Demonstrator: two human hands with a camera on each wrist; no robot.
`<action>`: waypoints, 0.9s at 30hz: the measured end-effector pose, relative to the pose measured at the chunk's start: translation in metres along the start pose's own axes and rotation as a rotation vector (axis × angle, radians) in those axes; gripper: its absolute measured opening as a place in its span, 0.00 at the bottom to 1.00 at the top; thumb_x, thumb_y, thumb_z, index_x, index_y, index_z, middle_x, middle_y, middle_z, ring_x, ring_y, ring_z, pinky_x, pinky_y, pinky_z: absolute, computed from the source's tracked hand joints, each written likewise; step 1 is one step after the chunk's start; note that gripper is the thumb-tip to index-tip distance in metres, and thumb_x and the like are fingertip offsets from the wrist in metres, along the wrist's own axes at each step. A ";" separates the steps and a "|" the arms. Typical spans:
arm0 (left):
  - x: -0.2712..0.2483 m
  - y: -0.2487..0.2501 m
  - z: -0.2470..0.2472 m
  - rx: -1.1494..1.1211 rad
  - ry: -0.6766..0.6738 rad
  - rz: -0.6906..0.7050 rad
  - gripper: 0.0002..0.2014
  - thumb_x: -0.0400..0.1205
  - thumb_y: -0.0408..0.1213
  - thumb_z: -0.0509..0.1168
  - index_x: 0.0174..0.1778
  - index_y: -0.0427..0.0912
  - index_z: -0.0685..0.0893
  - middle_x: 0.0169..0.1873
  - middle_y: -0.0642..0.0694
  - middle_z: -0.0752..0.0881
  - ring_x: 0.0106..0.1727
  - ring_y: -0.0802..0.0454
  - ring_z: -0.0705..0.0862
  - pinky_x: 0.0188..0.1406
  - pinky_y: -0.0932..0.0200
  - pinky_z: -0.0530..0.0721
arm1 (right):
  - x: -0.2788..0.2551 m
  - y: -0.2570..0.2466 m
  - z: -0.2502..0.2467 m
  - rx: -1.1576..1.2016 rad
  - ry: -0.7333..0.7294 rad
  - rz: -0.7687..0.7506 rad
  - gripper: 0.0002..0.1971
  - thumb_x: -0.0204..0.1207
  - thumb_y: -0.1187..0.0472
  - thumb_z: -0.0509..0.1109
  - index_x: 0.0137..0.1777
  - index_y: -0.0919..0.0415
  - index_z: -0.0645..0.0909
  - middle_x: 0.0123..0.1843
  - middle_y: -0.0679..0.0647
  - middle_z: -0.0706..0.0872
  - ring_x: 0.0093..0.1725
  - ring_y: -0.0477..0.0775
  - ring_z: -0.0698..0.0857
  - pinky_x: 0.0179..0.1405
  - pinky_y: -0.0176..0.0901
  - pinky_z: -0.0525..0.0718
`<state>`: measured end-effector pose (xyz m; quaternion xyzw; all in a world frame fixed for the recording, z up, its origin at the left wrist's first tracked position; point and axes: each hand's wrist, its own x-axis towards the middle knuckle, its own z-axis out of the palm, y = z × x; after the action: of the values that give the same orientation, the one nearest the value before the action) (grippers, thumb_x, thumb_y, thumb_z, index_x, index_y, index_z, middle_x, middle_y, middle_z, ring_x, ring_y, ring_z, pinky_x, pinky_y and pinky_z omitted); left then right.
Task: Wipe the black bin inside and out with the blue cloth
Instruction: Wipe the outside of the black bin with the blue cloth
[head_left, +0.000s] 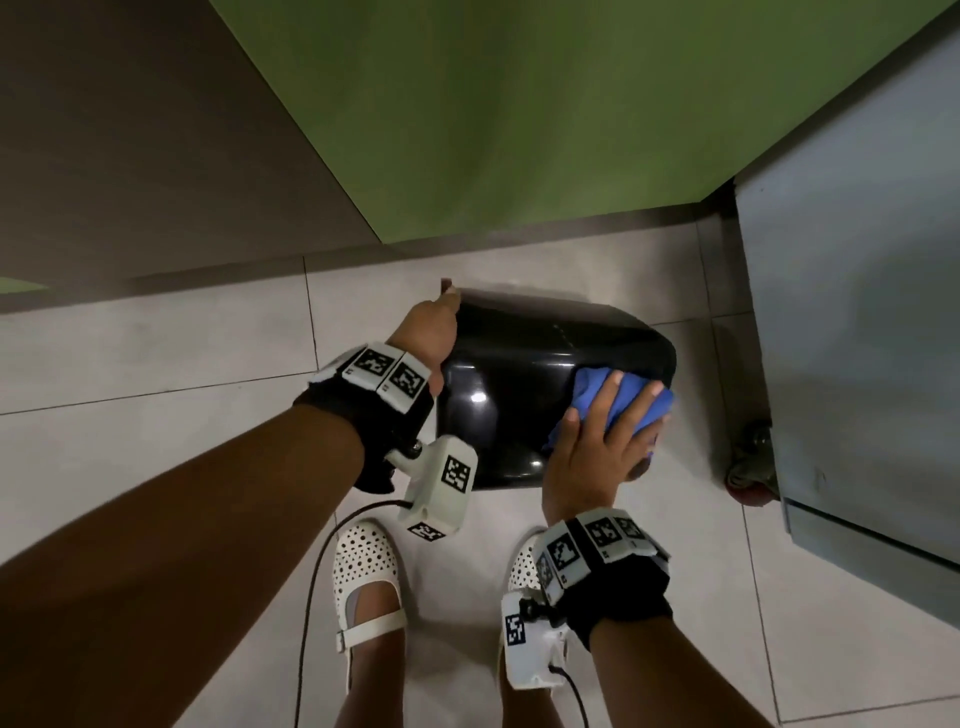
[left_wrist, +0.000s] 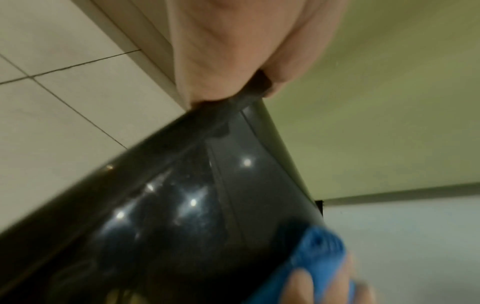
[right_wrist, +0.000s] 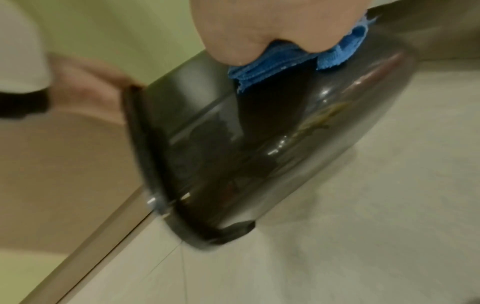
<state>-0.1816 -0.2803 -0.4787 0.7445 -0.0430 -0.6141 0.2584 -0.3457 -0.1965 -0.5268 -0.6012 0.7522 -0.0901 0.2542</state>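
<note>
The glossy black bin (head_left: 519, 364) lies on its side on the tiled floor, with its mouth to the left and its rounded base to the right. My left hand (head_left: 431, 327) grips the rim at the upper left, with the thumb on the outer wall; the left wrist view shows the same grip on the bin (left_wrist: 182, 205). My right hand (head_left: 597, 415) lies over the bunched blue cloth (head_left: 587, 389), its fingers spread and curved round it, and presses it on the outer wall near the base. In the right wrist view the cloth (right_wrist: 259, 70) bulges out under the palm. The bin's inside is hidden.
A green wall (head_left: 519, 104) stands just behind the bin. A grey cabinet (head_left: 857, 312) on a castor wheel (head_left: 748, 478) stands close to the right of it. My feet in white shoes (head_left: 363, 577) are in front, and a black cable (head_left: 311, 597) trails by the left foot.
</note>
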 end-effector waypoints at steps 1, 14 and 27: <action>0.000 -0.002 -0.002 -0.010 0.003 0.008 0.26 0.85 0.51 0.50 0.71 0.35 0.73 0.70 0.34 0.77 0.71 0.36 0.77 0.71 0.40 0.76 | -0.002 -0.007 0.001 -0.010 -0.023 -0.054 0.30 0.82 0.42 0.35 0.80 0.55 0.53 0.83 0.67 0.49 0.79 0.78 0.48 0.74 0.72 0.52; -0.014 -0.022 0.005 -0.167 0.065 0.009 0.16 0.86 0.42 0.48 0.61 0.43 0.78 0.55 0.37 0.84 0.54 0.42 0.83 0.55 0.63 0.83 | 0.046 -0.064 -0.026 -0.207 -0.130 -0.303 0.25 0.81 0.44 0.44 0.77 0.45 0.65 0.83 0.55 0.59 0.82 0.65 0.53 0.78 0.65 0.44; -0.032 -0.034 0.010 -0.163 0.048 0.137 0.32 0.73 0.54 0.50 0.67 0.38 0.76 0.70 0.40 0.78 0.73 0.40 0.73 0.77 0.41 0.68 | 0.046 -0.050 -0.035 -0.252 -0.042 -0.064 0.27 0.76 0.47 0.48 0.70 0.53 0.76 0.78 0.58 0.70 0.79 0.72 0.61 0.75 0.73 0.54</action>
<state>-0.2074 -0.2422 -0.4666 0.7309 -0.0375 -0.5783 0.3606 -0.3265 -0.2596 -0.4871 -0.6537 0.7327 0.0096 0.1891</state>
